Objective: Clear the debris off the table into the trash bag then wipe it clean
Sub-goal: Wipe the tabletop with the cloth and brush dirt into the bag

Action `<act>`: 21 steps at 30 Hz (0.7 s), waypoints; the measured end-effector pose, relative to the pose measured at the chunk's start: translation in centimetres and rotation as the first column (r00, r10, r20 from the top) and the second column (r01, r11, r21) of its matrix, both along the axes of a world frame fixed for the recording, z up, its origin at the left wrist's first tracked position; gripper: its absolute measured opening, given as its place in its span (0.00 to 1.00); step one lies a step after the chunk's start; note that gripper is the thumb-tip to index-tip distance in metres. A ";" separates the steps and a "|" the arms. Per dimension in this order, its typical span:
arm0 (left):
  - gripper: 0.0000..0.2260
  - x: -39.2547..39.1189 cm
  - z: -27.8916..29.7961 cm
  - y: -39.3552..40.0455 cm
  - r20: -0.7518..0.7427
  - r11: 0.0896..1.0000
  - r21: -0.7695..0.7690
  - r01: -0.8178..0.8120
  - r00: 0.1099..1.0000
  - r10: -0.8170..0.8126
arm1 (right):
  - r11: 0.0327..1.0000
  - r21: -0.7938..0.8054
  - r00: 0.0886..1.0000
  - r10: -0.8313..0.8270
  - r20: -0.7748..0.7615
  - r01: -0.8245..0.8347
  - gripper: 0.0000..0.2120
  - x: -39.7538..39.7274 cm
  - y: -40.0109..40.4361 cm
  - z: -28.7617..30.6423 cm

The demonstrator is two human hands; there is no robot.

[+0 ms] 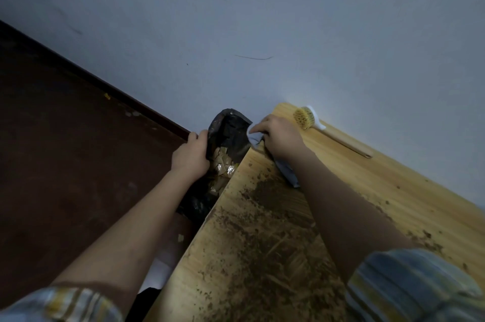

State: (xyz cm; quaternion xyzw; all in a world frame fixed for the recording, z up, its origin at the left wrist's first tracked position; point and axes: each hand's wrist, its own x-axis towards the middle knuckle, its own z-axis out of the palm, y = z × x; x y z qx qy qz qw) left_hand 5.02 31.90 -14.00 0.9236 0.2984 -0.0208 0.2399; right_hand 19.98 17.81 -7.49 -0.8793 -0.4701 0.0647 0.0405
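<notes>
A black trash bag point(228, 135) hangs open beside the left edge of the wooden table point(409, 203), with crumpled brown and silver scraps inside. My left hand point(190, 156) grips the bag's near rim. My right hand point(280, 136) holds a grey cloth point(253, 136) at the table's edge, right over the bag's mouth; part of the cloth trails under my forearm. Brown dirt point(262, 229) is smeared and scattered across the tabletop in front of me.
A scrub brush point(304, 116) with yellow bristles and a wooden handle lies on the table by the pale wall. Dark reddish-brown floor point(65, 151) spreads to the left, with a dark baseboard along the wall.
</notes>
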 end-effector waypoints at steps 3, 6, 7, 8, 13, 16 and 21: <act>0.27 -0.4 0.0 0.0 -0.005 1.000 -0.001 0.000 1.000 0.000 | 0.999 0.005 0.999 0.035 0.040 -0.035 0.23 -0.2 0.4 1.2; 0.27 -0.7 0.1 0.0 -0.002 1.000 -0.002 -0.007 1.000 0.007 | 0.997 0.047 0.997 0.050 0.051 -0.053 0.20 0.2 -0.7 2.8; 0.27 -0.8 0.2 0.0 -0.002 1.000 -0.002 -0.011 1.000 0.011 | 0.997 0.046 0.997 0.052 0.049 -0.055 0.19 0.5 -1.5 3.2; 0.27 -0.9 0.3 -0.2 -0.005 1.000 -0.002 -0.015 1.000 0.015 | 0.998 0.035 0.998 0.048 0.045 -0.050 0.18 0.7 -2.4 3.5; 0.26 -1.0 0.7 -0.5 0.000 1.000 0.009 -0.027 1.000 0.027 | 0.998 -0.059 1.000 -0.024 0.017 0.025 0.18 1.4 -8.3 3.8; 0.26 -1.0 1.0 -0.8 0.003 1.000 0.011 -0.028 1.000 0.028 | 0.992 -0.103 0.997 -0.078 0.011 0.079 0.19 1.2 -11.8 3.6; 0.26 -1.2 1.0 -1.1 -0.004 1.000 0.001 -0.030 1.000 0.030 | 0.990 -0.102 0.994 -0.101 -0.045 0.096 0.20 -0.6 -13.8 1.3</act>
